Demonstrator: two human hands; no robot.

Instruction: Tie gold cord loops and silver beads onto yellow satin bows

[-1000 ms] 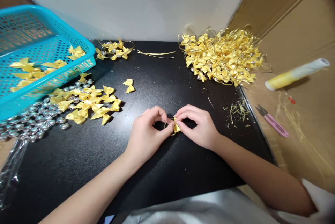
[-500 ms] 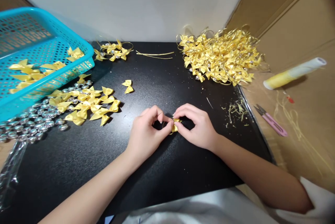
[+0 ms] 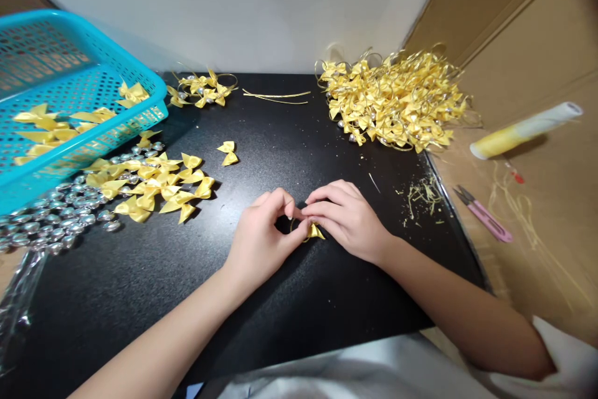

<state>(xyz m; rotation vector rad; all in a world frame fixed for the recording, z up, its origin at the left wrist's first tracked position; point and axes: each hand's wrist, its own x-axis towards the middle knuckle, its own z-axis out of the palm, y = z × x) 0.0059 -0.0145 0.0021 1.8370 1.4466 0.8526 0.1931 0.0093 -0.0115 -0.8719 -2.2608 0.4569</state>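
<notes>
Near the front middle of the black tabletop, my left hand [image 3: 262, 230] pinches a small yellow ribbon bow [image 3: 316, 232] between thumb and fingers. A thin gold cord loops out beside its fingertips. My right hand [image 3: 348, 218] meets it from the other side, fingers bent together and tips at the top of the bow; what they grip there is hidden. One loose yellow bow [image 3: 228, 153] lies beyond my left hand. Further left is a heap of yellow bows [image 3: 154, 181] beside many silvery beads [image 3: 58, 218].
A turquoise basket [image 3: 159, 84] with several bows stands at left. Finished-looking corded bows [image 3: 392, 100] pile at back right, a smaller group [image 3: 205, 89] at back left, near cut gold cords [image 3: 275, 96]. Pink-handled thread snips [image 3: 486, 218] and a yellow-white roll [image 3: 526, 131] lie right.
My right fingers have shifted slightly up and left over the bow, closer to my left fingertips. More of the bow's lower tail shows below them. My left hand keeps its pinch.
</notes>
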